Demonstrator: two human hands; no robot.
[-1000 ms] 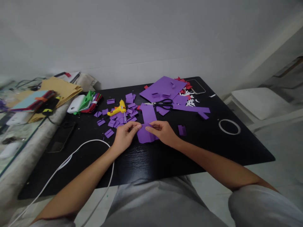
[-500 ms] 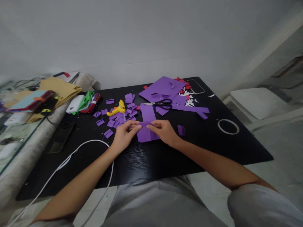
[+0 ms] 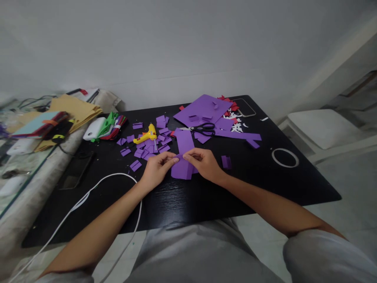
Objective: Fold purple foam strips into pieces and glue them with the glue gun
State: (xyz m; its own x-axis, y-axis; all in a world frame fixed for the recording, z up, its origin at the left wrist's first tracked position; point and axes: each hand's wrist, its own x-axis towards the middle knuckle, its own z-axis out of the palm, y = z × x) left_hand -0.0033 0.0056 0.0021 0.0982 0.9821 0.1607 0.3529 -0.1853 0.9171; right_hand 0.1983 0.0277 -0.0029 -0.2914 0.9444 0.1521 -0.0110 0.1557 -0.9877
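Note:
Between my two hands is a piece of purple paper [image 3: 181, 169], creased and hanging toward me over the black table. My left hand [image 3: 158, 167] pinches its upper left edge between thumb and fingers. The upper right edge is pinched by my right hand [image 3: 204, 163], whose fingers are partly hidden behind the paper. A longer purple strip [image 3: 185, 140] lies just beyond. Black-handled scissors [image 3: 202, 128] rest across the far end of that strip. To the left, a yellow glue gun [image 3: 146, 135] lies among several small folded purple pieces [image 3: 136, 165].
A large purple sheet [image 3: 200, 108] lies at the back, beside red and white scraps [image 3: 236, 125]. A roll of tape or ring [image 3: 285, 157] sits at right. A white cable [image 3: 110, 175] crosses the left side near a phone [image 3: 75, 173]. Coloured bundles [image 3: 110, 127] stand at back left.
The purple paper's lower part has shifted and turned slightly, showing a narrower front face. My fingertips have come a little closer together on its upper edge.

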